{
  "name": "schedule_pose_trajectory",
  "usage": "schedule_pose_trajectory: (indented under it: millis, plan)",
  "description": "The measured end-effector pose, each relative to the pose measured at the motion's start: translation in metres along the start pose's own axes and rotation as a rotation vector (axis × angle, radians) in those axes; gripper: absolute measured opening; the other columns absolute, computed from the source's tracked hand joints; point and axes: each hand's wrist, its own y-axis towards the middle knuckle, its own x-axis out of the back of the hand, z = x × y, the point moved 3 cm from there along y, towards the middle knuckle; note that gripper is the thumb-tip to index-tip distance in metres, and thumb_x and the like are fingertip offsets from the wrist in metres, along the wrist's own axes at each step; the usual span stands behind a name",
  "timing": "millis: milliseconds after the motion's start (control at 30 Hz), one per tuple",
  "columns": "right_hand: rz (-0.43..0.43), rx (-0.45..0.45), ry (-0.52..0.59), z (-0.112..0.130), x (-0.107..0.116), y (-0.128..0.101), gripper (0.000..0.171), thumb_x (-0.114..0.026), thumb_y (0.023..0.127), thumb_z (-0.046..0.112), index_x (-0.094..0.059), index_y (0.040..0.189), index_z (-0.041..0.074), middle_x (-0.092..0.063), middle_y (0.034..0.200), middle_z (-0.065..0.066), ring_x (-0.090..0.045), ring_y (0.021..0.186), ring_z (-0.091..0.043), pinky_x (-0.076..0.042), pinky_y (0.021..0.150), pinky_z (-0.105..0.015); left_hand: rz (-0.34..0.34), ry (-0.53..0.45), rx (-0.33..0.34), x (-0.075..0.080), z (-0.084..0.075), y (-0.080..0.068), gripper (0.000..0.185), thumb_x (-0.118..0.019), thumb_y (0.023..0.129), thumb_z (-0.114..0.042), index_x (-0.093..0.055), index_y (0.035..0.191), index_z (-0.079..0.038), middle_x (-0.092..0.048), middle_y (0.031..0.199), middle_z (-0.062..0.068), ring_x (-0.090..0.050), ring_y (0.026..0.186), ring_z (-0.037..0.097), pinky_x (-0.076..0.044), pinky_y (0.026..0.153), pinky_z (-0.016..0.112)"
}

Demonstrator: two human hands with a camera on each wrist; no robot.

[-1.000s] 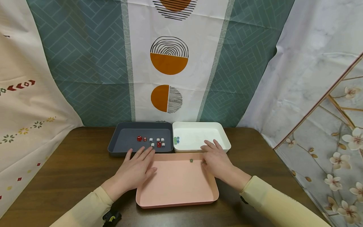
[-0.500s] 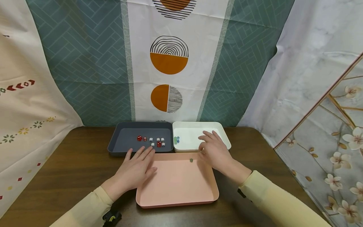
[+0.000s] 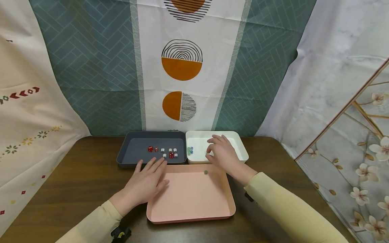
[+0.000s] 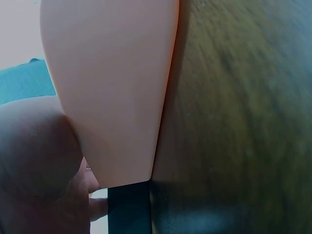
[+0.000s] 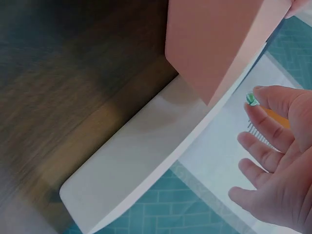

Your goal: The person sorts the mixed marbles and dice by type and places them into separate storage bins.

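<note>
Right hand is being held over the white tray, fingers loosely curled. In the right wrist view a green marble is being pinched at the fingertips, so the grip is narrowed to marble width on that marble. From the head view that marble is being hidden by the hand itself.

Left hand is being rested flat, fingers straight and spread, across the near left corner of the pink tray and the counter; nothing is being gripped. Its fingertips are lying just short of the grey tray.

A cluster of green and blue marbles is lying at the left wall inside the white tray. One more small marble is sitting in the pink tray near its far edge, just beside the right wrist.

Red and white dice are lying in the grey tray, grouped toward its right half.

Grey and white trays are sitting side by side, touching, behind the pink tray. Patterned cloths are hanging behind the counter.
</note>
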Motion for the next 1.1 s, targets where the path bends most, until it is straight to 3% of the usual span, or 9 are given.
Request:
schedule_pose_trajectory:
  millis: [467,867,1100]
  plan:
    - [0.158,-0.107,-0.038,-0.008,-0.029,0.038,0.011,-0.082,0.101,0.020,-0.086,0.098,0.010,-0.072,0.141,-0.011,-0.053,0.147,-0.036,-0.027,0.130,-0.061,0.019,0.001,0.003,-0.001,-0.001,0.002,0.074,-0.069,0.108,-0.048,-0.050,0.166,-0.006,-0.044,0.172,0.016,-0.036,0.161,0.045,-0.018,0.125,0.079]
    - [0.238,-0.142,-0.067,-0.010,-0.053,0.060,0.012,-0.084,0.100,0.023,-0.086,0.093,0.013,-0.079,0.115,-0.005,-0.065,0.130,-0.032,-0.034,0.127,-0.059,0.007,0.007,0.001,0.001,0.000,0.000,0.073,-0.070,0.108,-0.047,-0.050,0.165,-0.005,-0.045,0.172,0.016,-0.037,0.160,0.045,-0.019,0.124,0.079]
    - [0.267,-0.141,-0.083,-0.005,-0.059,0.067,0.012,-0.083,0.101,0.023,-0.087,0.095,0.014,-0.079,0.112,-0.003,-0.065,0.127,-0.031,-0.033,0.127,-0.059,0.005,0.004,-0.002,0.002,-0.001,-0.001,0.071,-0.069,0.109,-0.046,-0.051,0.165,-0.005,-0.045,0.172,0.016,-0.037,0.160,0.044,-0.020,0.125,0.078]
